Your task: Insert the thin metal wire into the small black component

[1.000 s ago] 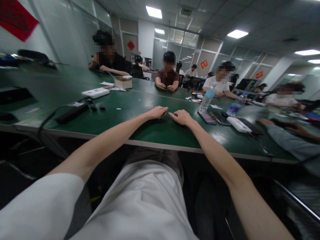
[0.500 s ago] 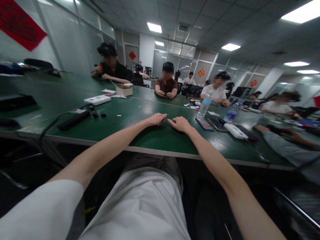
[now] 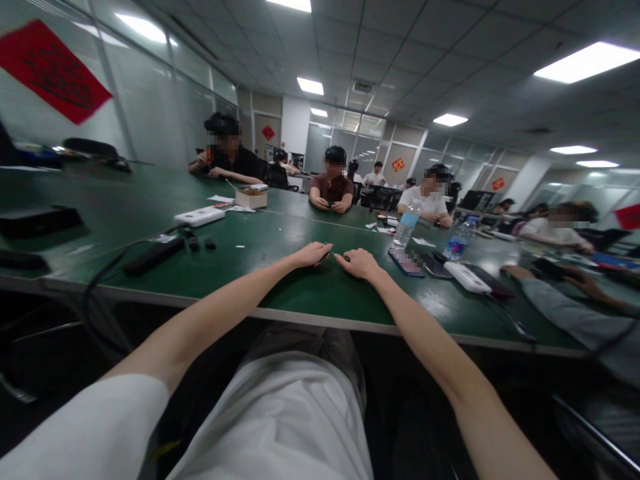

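A long dark green desk (image 3: 305,293) with a pale edge fills the room, with seated people along its far side. On its left part lie a curving black cable (image 3: 100,261), a black bar-shaped remote (image 3: 153,257) and a white rectangular plastic case (image 3: 200,216). Farther off sits a small cardboard box (image 3: 251,198). To the right stand 2 clear plastic water bottles (image 3: 406,225), near a patterned phone (image 3: 406,262). A co-worker's grey sleeve (image 3: 570,313) reaches in at far right.

Near the desk's middle, the left hand (image 3: 311,255) and right hand (image 3: 357,264) rest palms down, just apart, neither pressed together. The left fingers curl over a small dark object (image 3: 327,255); whether they pinch it, I cannot tell. The right fingers lie extended, just beside a second small dark object (image 3: 347,258).
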Available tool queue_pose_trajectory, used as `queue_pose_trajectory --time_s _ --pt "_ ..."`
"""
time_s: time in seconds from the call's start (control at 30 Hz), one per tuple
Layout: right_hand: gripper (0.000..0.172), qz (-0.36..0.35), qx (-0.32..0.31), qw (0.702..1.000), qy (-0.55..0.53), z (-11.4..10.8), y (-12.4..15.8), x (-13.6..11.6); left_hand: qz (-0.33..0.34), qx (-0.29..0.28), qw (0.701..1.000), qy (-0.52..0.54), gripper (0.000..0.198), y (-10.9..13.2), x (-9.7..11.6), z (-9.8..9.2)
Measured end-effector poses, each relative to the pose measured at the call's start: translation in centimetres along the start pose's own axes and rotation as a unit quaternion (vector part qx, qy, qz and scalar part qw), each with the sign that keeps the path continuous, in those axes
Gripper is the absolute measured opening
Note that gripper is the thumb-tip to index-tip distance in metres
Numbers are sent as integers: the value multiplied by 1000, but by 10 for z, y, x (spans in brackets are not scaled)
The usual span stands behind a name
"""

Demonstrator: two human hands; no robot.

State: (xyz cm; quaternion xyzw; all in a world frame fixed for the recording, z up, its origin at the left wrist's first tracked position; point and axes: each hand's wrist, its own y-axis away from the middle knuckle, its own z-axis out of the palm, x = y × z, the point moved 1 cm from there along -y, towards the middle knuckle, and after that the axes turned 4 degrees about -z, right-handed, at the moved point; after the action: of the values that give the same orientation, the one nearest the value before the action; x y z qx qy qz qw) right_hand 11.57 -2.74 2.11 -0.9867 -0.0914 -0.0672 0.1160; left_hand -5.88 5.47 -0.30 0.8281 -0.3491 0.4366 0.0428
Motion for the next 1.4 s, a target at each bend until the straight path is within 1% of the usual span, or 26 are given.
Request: queue_pose_trajectory --time_s 0.1,0.23,0.6,0.87,1.03,1.4 --pt "75 -1 5 1000 3 -1 1 0 -10 5 1000 -2 55 -1 -1 0" --pt "76 0 2 1000 2 -2 1 -1 -8 -5 1000 -2 55 -1 0 0" --pt "77 -1 -1 1000 -4 -2 1 -1 -7 1 1000 -5 56 -1 -1 -1" --pt "75 -4 -2 1000 -3 -1 0 -1 -14 -1 1000 -5 55 -3 -2 0" --pt "75 -6 3 1000 -11 1 0 0 -10 -6 1000 -4 55 -2 -1 -1" --pt "78 -3 -13 999 -32 3 -3 2 1 0 1000 -14 53 2 2 -1"
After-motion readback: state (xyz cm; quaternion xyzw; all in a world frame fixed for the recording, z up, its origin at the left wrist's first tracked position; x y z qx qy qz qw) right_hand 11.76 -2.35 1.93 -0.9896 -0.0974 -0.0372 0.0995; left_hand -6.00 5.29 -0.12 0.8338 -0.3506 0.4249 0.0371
